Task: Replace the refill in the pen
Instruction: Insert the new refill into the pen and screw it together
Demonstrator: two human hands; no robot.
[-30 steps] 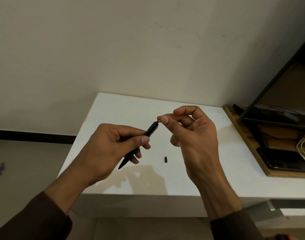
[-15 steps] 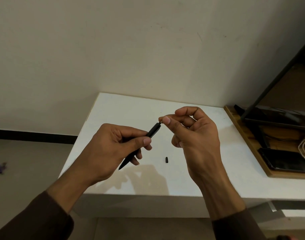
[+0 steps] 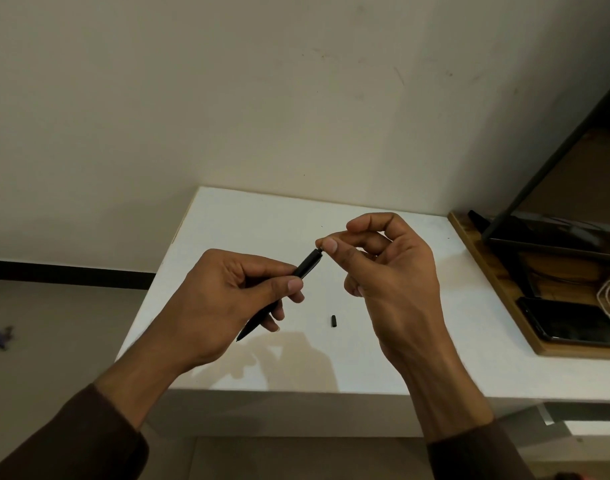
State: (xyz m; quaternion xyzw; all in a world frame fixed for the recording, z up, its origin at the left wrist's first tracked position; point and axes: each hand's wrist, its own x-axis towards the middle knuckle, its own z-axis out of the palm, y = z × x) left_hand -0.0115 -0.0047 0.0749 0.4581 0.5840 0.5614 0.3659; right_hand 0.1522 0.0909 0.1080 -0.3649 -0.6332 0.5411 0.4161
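Pinching at the upper end of a black pen (image 3: 308, 264), the right hand (image 3: 390, 271) brings thumb and forefinger tips together on a small pale stub that sticks out of the barrel; what that stub is cannot be told, it is too small. The other right fingers curl loosely into the palm, touching nothing.

The left hand (image 3: 227, 299) is closed around the middle of the pen, thumb pressed along the top and fingers wrapped beneath. The pen slants, its pointed end showing below the left fingers and aimed down toward the near left of the table (image 3: 262, 223), its upper end raised toward the right hand. Both hands hold it in the air above the white tabletop, over its middle.

A tiny black part (image 3: 333, 321) lies alone on the table between the two hands, nearer the front edge than the back. Dark sleeves cover both forearms.

At the table's right edge sits a wooden tray (image 3: 476, 251) carrying a dark phone (image 3: 570, 323) and a white cable (image 3: 608, 299).
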